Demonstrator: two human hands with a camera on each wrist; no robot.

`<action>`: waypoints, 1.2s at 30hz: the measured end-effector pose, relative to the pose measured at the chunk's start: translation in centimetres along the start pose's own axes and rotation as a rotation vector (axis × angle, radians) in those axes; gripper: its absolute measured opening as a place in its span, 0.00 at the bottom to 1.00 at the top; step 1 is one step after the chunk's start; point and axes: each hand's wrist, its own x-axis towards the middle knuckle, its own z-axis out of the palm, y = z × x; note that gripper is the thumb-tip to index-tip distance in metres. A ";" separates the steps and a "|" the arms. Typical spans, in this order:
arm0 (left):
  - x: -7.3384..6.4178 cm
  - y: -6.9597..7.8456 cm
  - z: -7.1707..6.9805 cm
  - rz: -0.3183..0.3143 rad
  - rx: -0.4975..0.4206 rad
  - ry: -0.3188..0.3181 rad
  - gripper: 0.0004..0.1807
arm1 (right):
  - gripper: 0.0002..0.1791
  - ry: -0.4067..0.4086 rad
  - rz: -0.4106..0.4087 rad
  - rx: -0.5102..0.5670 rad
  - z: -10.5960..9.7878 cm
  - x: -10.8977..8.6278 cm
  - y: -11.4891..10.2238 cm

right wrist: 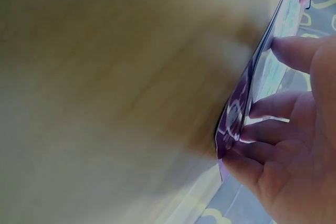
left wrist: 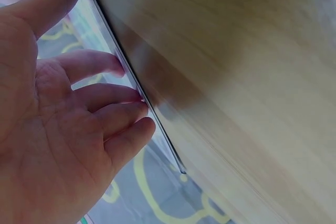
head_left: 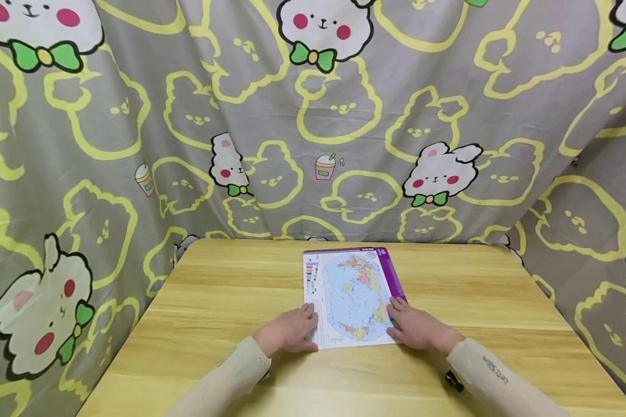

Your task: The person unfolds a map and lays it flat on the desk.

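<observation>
Purple-edged map [head_left: 349,295] between left grip [head_left: 290,330], right grip [head_left: 418,326], touching both.

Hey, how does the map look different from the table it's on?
The map is mostly pale blue and white with a purple strip down one side; the table is yellowish wood grain. The map is much smaller, covering only part of the table. Both look broadly flat.

Tabletop [head_left: 229,289] lies open beside the far half of the map [head_left: 349,298], but the curtain [head_left: 355,156] blocks behind.
</observation>
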 end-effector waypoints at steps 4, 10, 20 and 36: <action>0.0 0.3 0.1 -0.005 0.014 -0.009 0.41 | 0.35 -0.003 0.007 0.006 0.0 0.2 0.2; 0.1 0.6 0.2 0.006 0.063 0.001 0.41 | 0.35 0.010 0.005 0.004 -0.1 0.6 0.6; -0.1 1.4 -0.2 0.001 0.067 -0.004 0.42 | 0.35 0.003 0.006 0.002 0.0 1.0 1.0; 0.2 2.6 -0.1 0.024 0.172 0.005 0.43 | 0.33 -0.005 0.006 0.002 -0.4 1.4 1.5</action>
